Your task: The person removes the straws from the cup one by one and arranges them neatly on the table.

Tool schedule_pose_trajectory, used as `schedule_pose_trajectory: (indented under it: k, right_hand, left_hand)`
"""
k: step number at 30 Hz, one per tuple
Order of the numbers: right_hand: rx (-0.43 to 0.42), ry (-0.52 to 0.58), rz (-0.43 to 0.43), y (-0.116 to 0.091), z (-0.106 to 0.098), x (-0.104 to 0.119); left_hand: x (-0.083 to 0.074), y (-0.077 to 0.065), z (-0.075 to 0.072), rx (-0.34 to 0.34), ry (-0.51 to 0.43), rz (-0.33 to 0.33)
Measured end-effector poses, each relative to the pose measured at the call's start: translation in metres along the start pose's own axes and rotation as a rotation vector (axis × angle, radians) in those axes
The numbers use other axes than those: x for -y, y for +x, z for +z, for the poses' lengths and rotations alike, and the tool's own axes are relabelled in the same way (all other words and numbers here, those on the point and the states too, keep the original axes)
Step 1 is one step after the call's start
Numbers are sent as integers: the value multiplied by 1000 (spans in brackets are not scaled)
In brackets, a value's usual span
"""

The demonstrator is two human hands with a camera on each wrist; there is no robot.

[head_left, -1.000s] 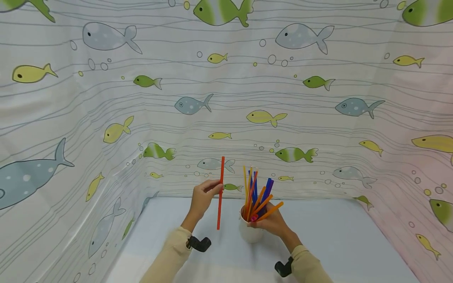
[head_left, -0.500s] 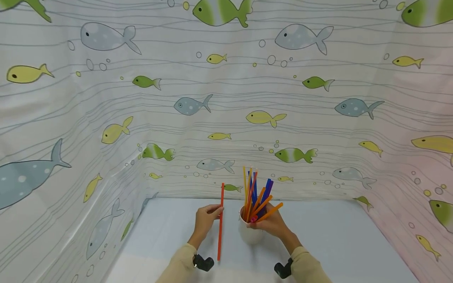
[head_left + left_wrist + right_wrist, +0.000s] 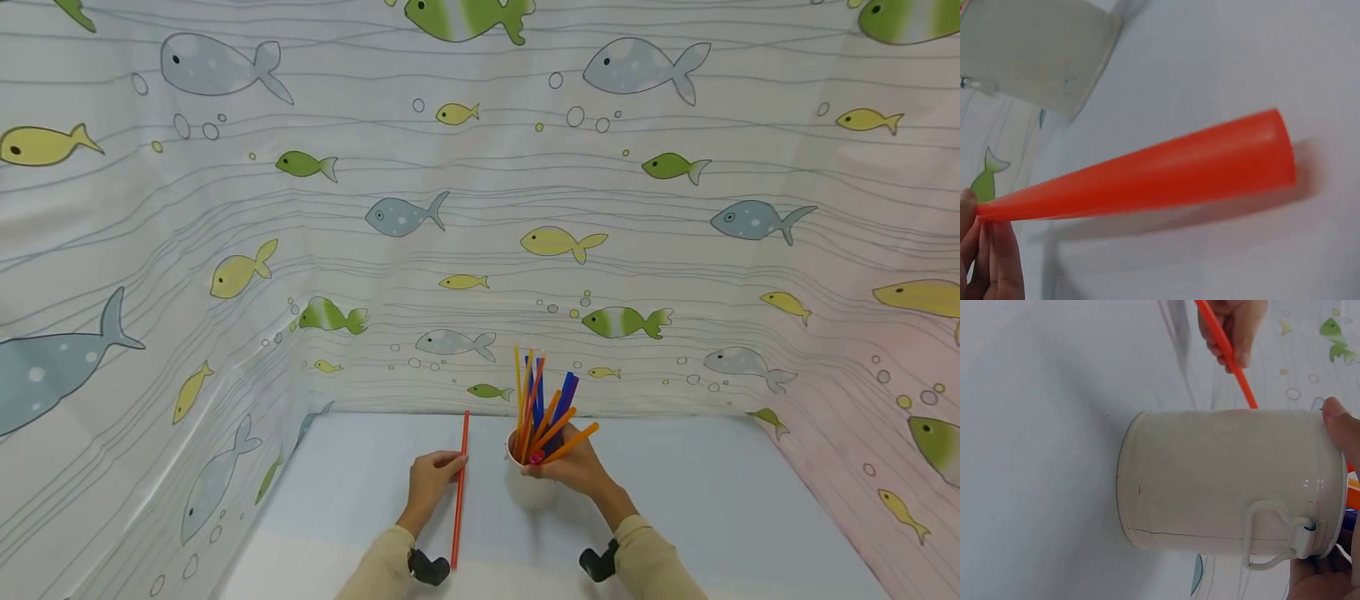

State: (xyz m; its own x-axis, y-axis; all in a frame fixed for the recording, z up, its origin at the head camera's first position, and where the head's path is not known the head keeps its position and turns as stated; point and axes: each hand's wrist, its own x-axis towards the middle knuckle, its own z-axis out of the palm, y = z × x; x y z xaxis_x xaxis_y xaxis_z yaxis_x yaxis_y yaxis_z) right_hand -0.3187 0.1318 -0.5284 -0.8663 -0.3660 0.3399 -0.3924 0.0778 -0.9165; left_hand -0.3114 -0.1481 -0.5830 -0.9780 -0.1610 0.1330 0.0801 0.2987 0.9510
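Observation:
My left hand (image 3: pixel 431 485) pinches a red straw (image 3: pixel 459 517) near its middle between thumb and fingers. The straw points away from me, low over the table, and its near end (image 3: pixel 1260 153) shows large in the left wrist view with a shadow close beneath. To its right an off-white metal cup (image 3: pixel 531 493) stands upright, filled with orange, yellow, blue and red straws (image 3: pixel 557 427). My right hand (image 3: pixel 581 468) grips the cup at its rim, thumb in front and fingers behind. A small side handle (image 3: pixel 1266 534) shows on the cup in the right wrist view.
The white table (image 3: pixel 697 500) spreads out on both sides of the hands. Fish-printed fabric (image 3: pixel 480 250) surrounds it at the back, left and right. A black wrist camera (image 3: pixel 430 568) sits on the left wrist, another camera (image 3: pixel 598 565) on the right.
My left hand has lowered the red straw from an upright position above the table down toward the surface, left of the cup. The right hand has stayed on the cup.

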Motion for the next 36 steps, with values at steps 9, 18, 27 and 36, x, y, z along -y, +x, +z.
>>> schedule_pose_trajectory:
  k: [9, 18, 27, 36]
  right_hand:
    - [4, 16, -5, 0, 1, 0]
    - [24, -7, -8, 0, 1, 17]
    - [13, -31, -11, 0, 1, 4]
    - [7, -40, -36, 1, -2, -6]
  left_hand:
    - [17, -9, 2, -43, 75, 0]
    - [22, -9, 3, -74, 69, 17]
    - [23, -11, 7, -127, 123, 54]
    - [20, -11, 7, -113, 189, 94]
